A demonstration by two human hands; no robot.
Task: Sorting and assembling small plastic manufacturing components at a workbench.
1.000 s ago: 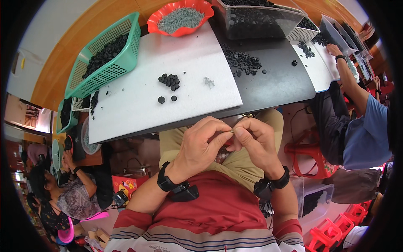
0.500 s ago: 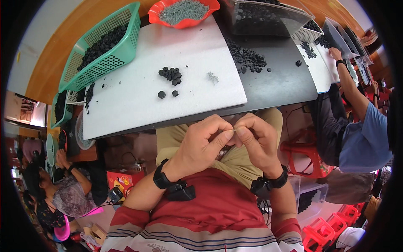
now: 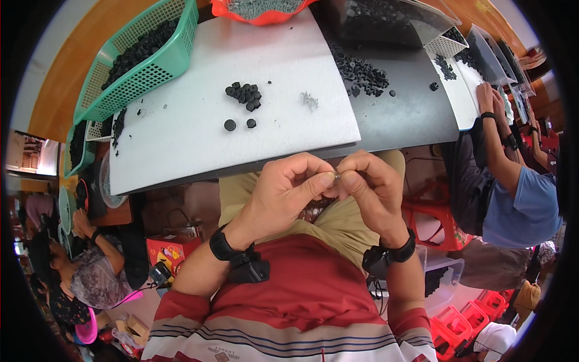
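Note:
My left hand and my right hand meet fingertip to fingertip over my lap, just off the table's near edge. Thumbs and forefingers of both pinch one small greyish piece, too small to tell its kind. Ahead of them, on a white foam sheet, lies a cluster of black round caps. Two single black caps, a larger one and a smaller one, sit nearer to me. Right of these is a small heap of thin grey pins.
A green basket of black parts stands at the left, a red bowl of grey pieces at the back. Loose black parts spread over the dark tabletop before a clear bin. People work on both sides.
Both hands stay together, still pinching the small piece, with slight finger movement. The view has shifted a little. At the right, the neighbouring person's second hand has come into view.

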